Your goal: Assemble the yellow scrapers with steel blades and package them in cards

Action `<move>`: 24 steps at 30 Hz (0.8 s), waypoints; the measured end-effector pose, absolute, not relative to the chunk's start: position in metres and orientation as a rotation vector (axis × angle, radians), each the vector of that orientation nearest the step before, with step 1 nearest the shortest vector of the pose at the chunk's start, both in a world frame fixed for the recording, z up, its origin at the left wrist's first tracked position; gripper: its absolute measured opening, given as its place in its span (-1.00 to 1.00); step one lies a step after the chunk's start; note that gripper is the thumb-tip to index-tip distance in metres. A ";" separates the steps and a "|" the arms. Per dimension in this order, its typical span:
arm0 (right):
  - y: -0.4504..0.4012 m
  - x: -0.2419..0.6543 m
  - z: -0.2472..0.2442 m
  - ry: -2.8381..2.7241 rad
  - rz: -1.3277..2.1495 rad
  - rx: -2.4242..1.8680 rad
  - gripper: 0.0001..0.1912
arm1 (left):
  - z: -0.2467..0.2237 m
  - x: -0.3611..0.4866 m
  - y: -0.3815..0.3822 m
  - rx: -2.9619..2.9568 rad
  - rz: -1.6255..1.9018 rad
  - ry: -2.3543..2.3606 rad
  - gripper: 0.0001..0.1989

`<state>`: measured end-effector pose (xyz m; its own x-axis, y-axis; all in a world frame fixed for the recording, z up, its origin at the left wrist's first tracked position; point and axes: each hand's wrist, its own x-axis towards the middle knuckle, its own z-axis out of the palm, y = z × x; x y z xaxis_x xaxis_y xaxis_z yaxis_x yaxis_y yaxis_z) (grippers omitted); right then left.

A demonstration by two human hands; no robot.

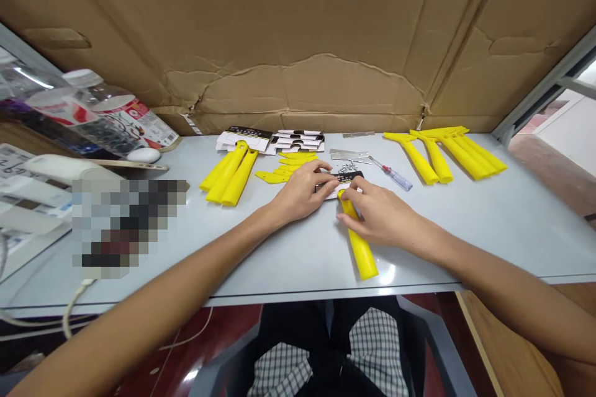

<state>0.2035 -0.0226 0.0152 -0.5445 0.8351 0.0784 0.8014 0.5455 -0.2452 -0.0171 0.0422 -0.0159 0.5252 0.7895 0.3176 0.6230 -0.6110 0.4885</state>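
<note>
The left hand (302,191) rests at the left end of a black-and-white card (350,177), thumb and index finger slightly apart; whether they pinch it cannot be told. The right hand (379,211) curls over the upper part of a yellow handle (362,255), touching it; grip firmness cannot be determined. The handle's lower end extends toward the person, below the right hand. Small screws (347,167) lie just beyond the card, between the hands. A screwdriver (397,177) lies beyond the right hand; flat yellow pieces (272,177) lie beyond the left.
</note>
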 end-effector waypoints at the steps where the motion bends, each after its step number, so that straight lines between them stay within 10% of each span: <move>1: -0.022 0.203 0.016 -2.591 0.256 -1.391 -0.62 | -0.013 -0.018 0.039 2.461 0.710 1.174 -0.60; 24: -0.035 0.241 -0.035 -2.425 0.095 -1.643 -0.20 | -0.041 -0.033 -0.060 2.508 0.398 1.673 -0.36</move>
